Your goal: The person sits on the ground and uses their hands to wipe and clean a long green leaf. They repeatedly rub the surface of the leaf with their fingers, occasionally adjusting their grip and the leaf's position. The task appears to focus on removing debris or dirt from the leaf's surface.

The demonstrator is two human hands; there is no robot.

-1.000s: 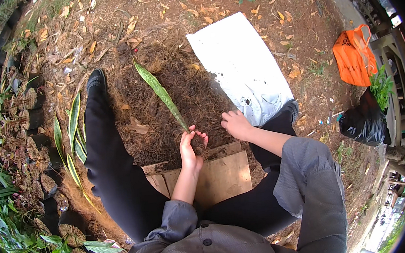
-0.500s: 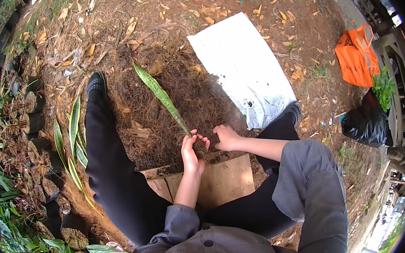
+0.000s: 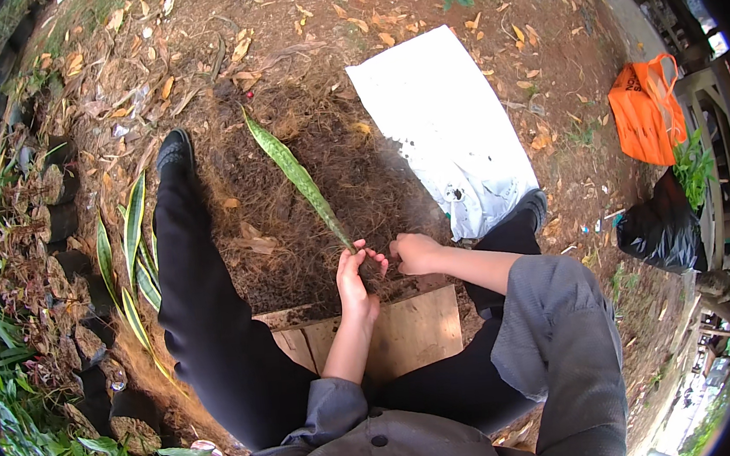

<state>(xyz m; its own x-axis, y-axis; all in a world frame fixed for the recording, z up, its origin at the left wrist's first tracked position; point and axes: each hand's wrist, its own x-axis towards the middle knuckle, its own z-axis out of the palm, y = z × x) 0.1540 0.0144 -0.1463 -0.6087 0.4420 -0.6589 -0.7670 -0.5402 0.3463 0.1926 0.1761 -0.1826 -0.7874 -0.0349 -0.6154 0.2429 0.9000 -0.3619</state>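
Note:
A long mottled green snake plant leaf (image 3: pixel 297 175) slants up and to the left over the dark fibrous soil. At its lower end, my left hand (image 3: pixel 356 282) is closed round the base, thumb and fingers curled about it. Soil and roots seem to hang below that grip. Just to the right, my right hand (image 3: pixel 417 254) is closed, knuckles up, close to the left fingertips. Its own fingertips are tucked out of sight, so what they pinch cannot be told. A wooden board (image 3: pixel 410 333) lies under both wrists, between my legs.
A white sack (image 3: pixel 451 114) lies at the right of the soil heap (image 3: pixel 286 139). More snake plant leaves (image 3: pixel 134 224) rest beside my left leg. Potted plants in black bags (image 3: pixel 61 218) line the left side. An orange bag (image 3: pixel 646 111) and a black plastic bag (image 3: pixel 659 222) stand far right.
My right hand has turned, its fingers curling in toward the left hand. The left hand and the leaf sit slightly lower and farther right in the picture, and the whole view has shifted a little.

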